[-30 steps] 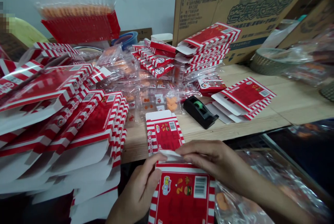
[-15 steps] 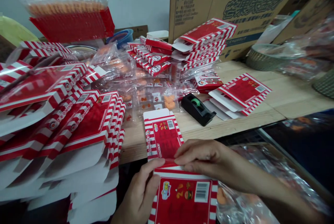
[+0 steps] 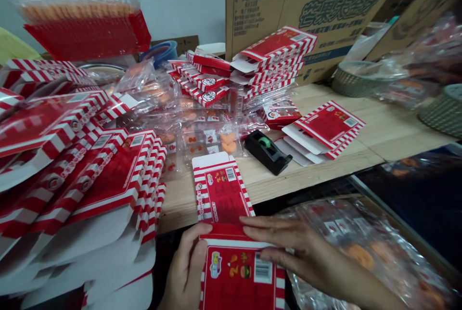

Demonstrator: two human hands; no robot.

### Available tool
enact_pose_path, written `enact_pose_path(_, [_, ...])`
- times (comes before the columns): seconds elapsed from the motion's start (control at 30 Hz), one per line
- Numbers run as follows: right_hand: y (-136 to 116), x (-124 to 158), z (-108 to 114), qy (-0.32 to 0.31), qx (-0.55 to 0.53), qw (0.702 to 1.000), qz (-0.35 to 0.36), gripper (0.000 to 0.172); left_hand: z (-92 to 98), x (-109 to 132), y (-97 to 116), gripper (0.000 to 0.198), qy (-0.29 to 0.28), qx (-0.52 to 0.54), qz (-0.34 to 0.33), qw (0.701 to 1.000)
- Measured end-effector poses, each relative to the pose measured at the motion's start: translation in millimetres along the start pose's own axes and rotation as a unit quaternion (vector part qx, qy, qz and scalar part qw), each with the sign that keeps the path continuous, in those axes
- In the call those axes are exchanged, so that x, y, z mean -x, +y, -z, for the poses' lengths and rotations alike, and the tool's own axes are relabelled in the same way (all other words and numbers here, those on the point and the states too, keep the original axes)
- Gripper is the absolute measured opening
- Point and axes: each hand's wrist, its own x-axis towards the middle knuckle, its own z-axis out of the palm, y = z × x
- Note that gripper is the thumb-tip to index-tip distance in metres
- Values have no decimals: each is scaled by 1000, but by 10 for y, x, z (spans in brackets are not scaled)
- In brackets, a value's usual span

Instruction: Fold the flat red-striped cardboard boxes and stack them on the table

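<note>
A red cardboard box (image 3: 240,281) with striped edges, small food pictures and a barcode is held low in front of me. My left hand (image 3: 187,262) grips its left edge, the thumb along the front and the fingers at the top corner. Across the right part of its top end lies my right hand (image 3: 288,242), fingers over the red top and thumb near the barcode. Just beyond, a similar red box (image 3: 220,194) lies on the table with a white flap at its far end.
Piles of striped boxes (image 3: 119,170) crowd the left. A black tape dispenser (image 3: 267,151) stands beside clear bags (image 3: 207,139) and another box (image 3: 332,127). Farther back are stacked boxes (image 3: 277,50) and a large carton (image 3: 267,2). Bagged pieces (image 3: 368,252) lie at lower right.
My right hand has slid down and to the right on the box, its fingers now flatter, leaving the folded red top more exposed. The view has shifted slightly to the right.
</note>
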Motion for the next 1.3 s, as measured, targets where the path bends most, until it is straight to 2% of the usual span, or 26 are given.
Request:
enact_pose_path(0.13, [172,38,-140,72,2,995,74,35,-37,-31,0,30,-8,20,26,999])
enact_pose_path(0.2, [299,-8,-25,103,-14,993,52,27,-35,-45,28,31,-16,24,42,999])
enact_pose_path(0.27, [484,-114,259,207,10,978,-17,30,-22,-53,58,32,-16,27,57,998])
enact_pose_path(0.3, [597,-183,445,312,48,946,-76,33,-16,-52,71,32,-14,28,62,998])
enact_pose_path(0.33, [720,-256,639,365,64,922,-109,33,-10,-49,80,33,-13,30,66,997])
enact_pose_path(0.4, [956,-388,992,377,61,911,-155,28,-7,-40,91,35,-8,31,70,997])
enact_pose_path(0.43, [1054,-434,1127,363,49,914,-175,27,-8,-38,94,36,-2,31,72,997])
enact_pose_path(0.5, [1188,-464,1285,329,12,923,-202,30,-11,-52,103,39,24,27,72,997])
enact_pose_path(0.6, [1271,-361,1282,308,-55,928,-200,42,-10,-138,133,39,86,25,50,995])
enact_pose_path(0.7, [1363,-207,1127,330,-99,920,-186,51,4,-283,170,39,120,46,11,992])
enact_pose_path(0.83, [1594,-154,929,382,-96,898,-196,40,45,-465,191,34,119,46,-48,991])
enact_pose_path(0.93, [1694,-183,881,407,-77,885,-212,29,97,-534,212,27,88,24,-100,991])
enact_pose_path(1.0, [1641,-186,870,405,-63,886,-218,30,125,-545,249,20,38,3,-119,992])
enact_pose_path(1.07, [1456,-166,836,388,-45,895,-214,32,129,-543,302,17,-50,-21,-111,992])
enact_pose_path(1.13, [1133,-125,760,365,-26,910,-197,31,96,-541,356,17,-148,-45,-85,984])
enact_pose_path(1.2, [707,-78,651,323,-3,933,-156,26,34,-547,396,20,-216,-62,-56,973])
enact_pose_path(1.27, [265,-48,535,187,56,979,-58,26,-37,-556,417,22,-242,-64,-45,967])
enact_pose_path(1.3, [71,-45,480,96,69,993,-23,38,-68,-558,423,23,-250,-61,-46,965])
